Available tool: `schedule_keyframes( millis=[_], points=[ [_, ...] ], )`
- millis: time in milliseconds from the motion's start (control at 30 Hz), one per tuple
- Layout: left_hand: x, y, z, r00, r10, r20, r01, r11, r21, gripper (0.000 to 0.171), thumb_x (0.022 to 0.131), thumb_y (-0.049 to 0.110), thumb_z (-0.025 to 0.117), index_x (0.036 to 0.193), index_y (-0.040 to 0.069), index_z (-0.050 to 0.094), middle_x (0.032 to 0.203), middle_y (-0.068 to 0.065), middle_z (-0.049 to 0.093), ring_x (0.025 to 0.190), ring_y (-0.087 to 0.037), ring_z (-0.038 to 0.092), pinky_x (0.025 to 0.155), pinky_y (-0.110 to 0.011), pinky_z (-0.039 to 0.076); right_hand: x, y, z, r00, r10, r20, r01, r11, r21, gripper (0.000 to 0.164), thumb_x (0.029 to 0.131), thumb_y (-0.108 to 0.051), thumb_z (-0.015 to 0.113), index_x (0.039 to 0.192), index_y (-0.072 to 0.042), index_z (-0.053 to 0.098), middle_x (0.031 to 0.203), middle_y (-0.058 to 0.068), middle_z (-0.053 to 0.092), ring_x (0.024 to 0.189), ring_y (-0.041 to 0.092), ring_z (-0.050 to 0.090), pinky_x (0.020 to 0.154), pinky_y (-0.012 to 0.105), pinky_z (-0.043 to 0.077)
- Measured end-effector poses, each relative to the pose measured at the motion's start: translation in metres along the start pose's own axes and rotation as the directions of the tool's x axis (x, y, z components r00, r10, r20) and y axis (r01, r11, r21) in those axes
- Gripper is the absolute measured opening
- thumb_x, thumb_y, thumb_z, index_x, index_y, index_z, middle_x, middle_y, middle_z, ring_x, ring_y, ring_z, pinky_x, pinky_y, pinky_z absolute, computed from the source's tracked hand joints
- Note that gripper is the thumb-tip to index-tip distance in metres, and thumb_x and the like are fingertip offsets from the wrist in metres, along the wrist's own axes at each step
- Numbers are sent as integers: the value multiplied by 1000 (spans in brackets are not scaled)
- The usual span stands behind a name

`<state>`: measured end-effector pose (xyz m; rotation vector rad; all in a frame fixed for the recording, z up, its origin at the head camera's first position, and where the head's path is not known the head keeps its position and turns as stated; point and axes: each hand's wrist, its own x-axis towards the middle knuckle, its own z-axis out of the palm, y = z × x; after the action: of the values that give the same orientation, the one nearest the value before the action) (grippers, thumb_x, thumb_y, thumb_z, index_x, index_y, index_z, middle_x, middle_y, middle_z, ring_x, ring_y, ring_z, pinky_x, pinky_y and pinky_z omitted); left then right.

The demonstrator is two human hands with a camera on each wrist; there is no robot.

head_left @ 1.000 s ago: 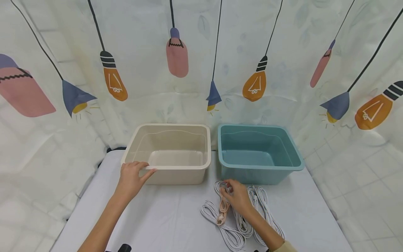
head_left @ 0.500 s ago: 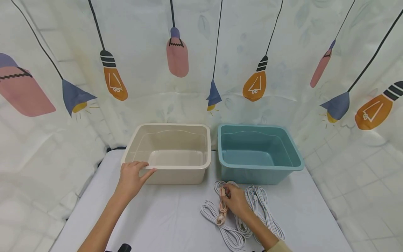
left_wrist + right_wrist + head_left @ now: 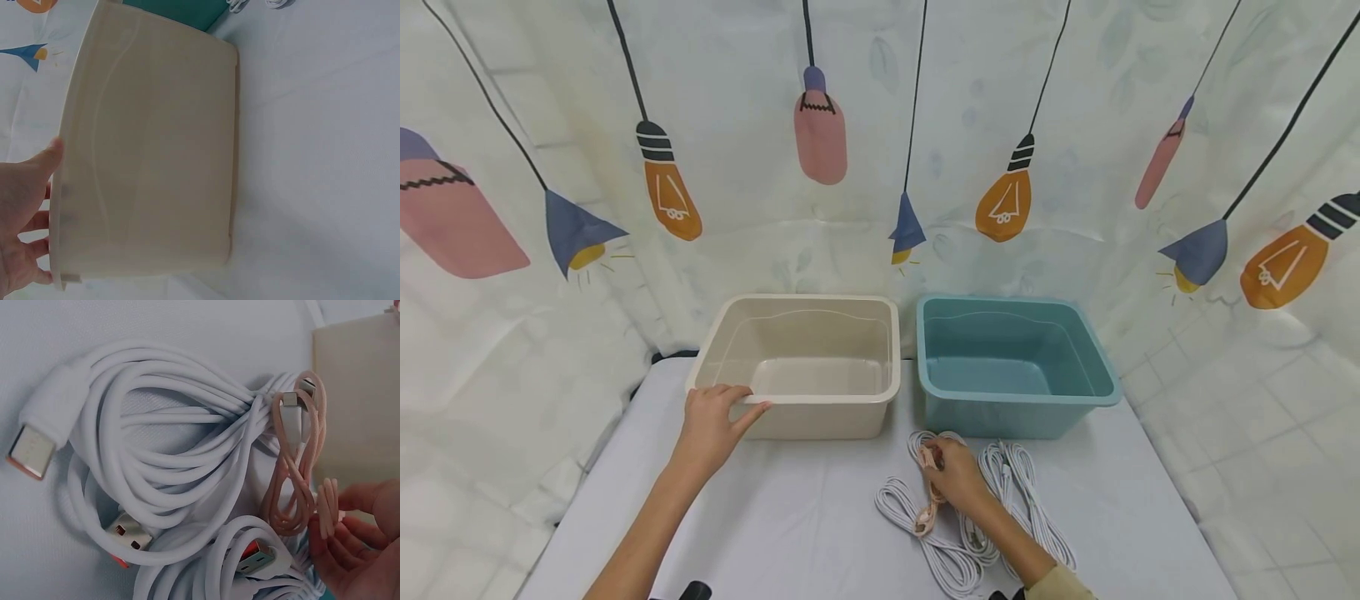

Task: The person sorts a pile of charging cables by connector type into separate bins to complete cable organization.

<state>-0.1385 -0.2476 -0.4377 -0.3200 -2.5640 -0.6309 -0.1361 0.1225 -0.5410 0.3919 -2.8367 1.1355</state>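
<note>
Reference: teal bin [image 3: 992,418]. Beige bin [image 3: 820,422] stands just left of it; left hand [image 3: 713,425] grips the beige bin's front rim. Peach cable [image 3: 302,519], in front of the teal bin, is pinched by right hand [image 3: 958,477], partly over coiled white cables [image 3: 946,557].

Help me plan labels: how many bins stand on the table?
2: the beige bin, its near rim held by the left hand, and the teal bin just to its right.
</note>
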Motion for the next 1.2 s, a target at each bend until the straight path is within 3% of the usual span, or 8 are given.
schedule_keyframes(
  millis=[300, 567, 833, 1200],
  points=[
    [0, 0, 0, 1000, -5, 4, 5, 1000, 0, 34, 81, 13, 89, 102, -10, 75, 97, -26, 76, 96, -49, 67, 87, -60, 45, 0, -2, -5, 1000, -8, -21, 10, 995, 100, 31, 88, 9, 72, 119, 8, 72, 94, 10, 67, 57, 0, 41, 48, 22, 38],
    [1, 0, -1, 1000, 3, 6, -3, 1000, 6, 34, 81, 13, 89, 102, -10, 75, 97, -26, 76, 95, -49, 68, 87, -60, 45, 4, -10, -13, 1000, 20, -7, -19, 986, 168, 30, 89, 10, 69, 119, 6, 72, 101, 14, 72, 56, 2, 46, 45, 22, 41],
    [0, 0, -1, 1000, -9, 16, 9, 1000, -1, 35, 82, 14, 89, 103, -10, 75, 98, -27, 75, 96, -50, 67, 87, -60, 44, 9, -21, -24, 1000, 8, -16, -6, 993, 121, 29, 89, 8, 71, 116, 1, 75, 100, 8, 73, 56, 2, 47, 46, 21, 40],
    [0, -1, 0, 1000, 0, 7, 0, 1000, -3, 34, 81, 13, 89, 103, -10, 75, 97, -26, 76, 95, -49, 67, 87, -61, 44, 16, -37, -39, 1000, -28, 7, 26, 991, 130, 27, 89, 9, 73, 115, 0, 76, 101, 11, 73, 65, 7, 58, 52, 22, 48]
  ],
)
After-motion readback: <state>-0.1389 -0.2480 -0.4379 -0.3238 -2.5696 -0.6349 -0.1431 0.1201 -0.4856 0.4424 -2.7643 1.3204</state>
